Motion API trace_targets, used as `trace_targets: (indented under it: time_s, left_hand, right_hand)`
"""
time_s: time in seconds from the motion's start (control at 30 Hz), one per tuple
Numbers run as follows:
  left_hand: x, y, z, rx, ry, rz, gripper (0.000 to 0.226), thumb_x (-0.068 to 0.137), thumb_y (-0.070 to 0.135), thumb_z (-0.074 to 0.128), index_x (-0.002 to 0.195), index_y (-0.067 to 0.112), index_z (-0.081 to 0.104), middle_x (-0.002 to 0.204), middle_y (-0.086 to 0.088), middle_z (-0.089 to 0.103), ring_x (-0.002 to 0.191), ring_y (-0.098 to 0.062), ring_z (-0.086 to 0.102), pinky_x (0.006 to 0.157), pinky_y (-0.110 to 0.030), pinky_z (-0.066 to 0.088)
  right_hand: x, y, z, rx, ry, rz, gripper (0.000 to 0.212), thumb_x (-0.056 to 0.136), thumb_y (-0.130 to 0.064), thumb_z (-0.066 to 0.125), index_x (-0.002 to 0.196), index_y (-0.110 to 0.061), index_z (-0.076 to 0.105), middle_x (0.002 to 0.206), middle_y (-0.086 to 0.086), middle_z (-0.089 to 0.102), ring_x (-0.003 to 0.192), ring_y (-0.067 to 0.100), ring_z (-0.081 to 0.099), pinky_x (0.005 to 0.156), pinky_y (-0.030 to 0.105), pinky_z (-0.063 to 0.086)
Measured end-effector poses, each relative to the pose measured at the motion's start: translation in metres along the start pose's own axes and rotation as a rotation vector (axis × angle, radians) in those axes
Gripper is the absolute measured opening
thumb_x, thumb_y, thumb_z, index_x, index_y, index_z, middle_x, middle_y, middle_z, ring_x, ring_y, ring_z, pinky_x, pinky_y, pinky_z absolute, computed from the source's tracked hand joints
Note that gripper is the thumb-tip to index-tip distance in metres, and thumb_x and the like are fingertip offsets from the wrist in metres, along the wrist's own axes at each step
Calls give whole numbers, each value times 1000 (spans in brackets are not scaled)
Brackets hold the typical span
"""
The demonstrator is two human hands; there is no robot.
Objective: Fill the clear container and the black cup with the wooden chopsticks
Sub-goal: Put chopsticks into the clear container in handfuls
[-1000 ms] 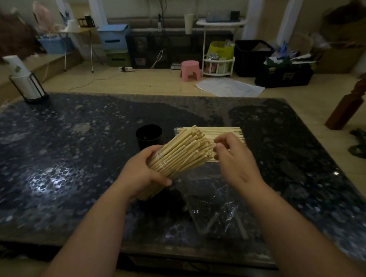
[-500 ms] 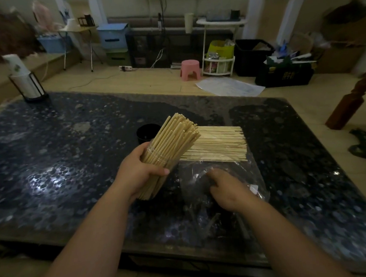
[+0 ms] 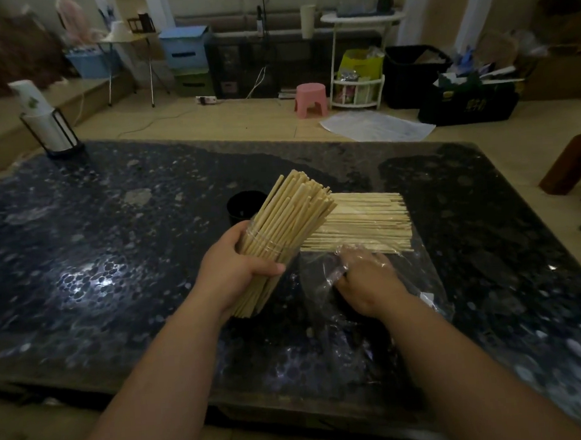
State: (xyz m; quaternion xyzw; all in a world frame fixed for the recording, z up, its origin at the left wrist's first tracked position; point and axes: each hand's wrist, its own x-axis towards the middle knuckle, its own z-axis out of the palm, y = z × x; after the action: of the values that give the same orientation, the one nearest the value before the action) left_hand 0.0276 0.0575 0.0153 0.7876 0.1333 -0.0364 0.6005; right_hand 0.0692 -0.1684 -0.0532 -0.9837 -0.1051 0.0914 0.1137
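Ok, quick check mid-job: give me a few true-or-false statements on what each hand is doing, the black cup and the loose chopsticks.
1. The left hand grips a bundle of chopsticks, held tilted. True.
2. The black cup is packed with chopsticks. False: none show in it. It stands behind the bundle, partly hidden.
3. The right hand hovers over the cup. False: it is down at the clear plastic bag, with film over its fingers.
4. A flat pile of chopsticks lies on the table, to the right of the cup. True.
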Motion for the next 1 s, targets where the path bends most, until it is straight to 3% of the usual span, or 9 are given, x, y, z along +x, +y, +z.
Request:
trace_targets:
  time_s: [0.13,0.3,0.5,0.73,1.0]
  left_hand:
    - [1,-3,-1,-39,18,-8,98,41,23,87,133,40,57,119,12,67,113,-17,60,102,-49,48]
    - [1,-2,1,-26,12,-13,92,57,11,89,137,39,54,122,11,64,114,-17,57,103,-50,46]
    - [2,-1,2,16,-3,-11,97,48,19,90,137,39,55,123,10,64,116,-18,57,105,-50,46]
    - [3,-1,3,-4,-1,-17,103,43,24,88,138,40,54,124,11,64,117,-18,57,105,-51,46]
    - [3,-2,3,-14,2,-9,98,49,16,91,137,39,55,121,11,65,114,-17,59,103,-47,48]
  right_hand:
    - [10,-1,-2,-8,-14,65,57,99,-39,43,152,-23,31,156,4,36,143,23,31,119,44,21]
    - [14,-2,-2,-57,-70,118,72,98,-32,46,159,-29,9,166,3,12,151,25,11,120,49,8]
    - [15,-2,-1,-74,-28,126,67,97,-49,44,156,-32,18,165,-1,15,149,28,16,118,50,11]
    - [11,-8,-7,-52,-46,148,62,99,-42,44,155,-29,21,165,3,15,149,33,14,119,50,11]
    - [9,-12,-4,-40,42,165,35,92,-34,56,127,-31,52,142,2,46,131,30,38,106,48,27]
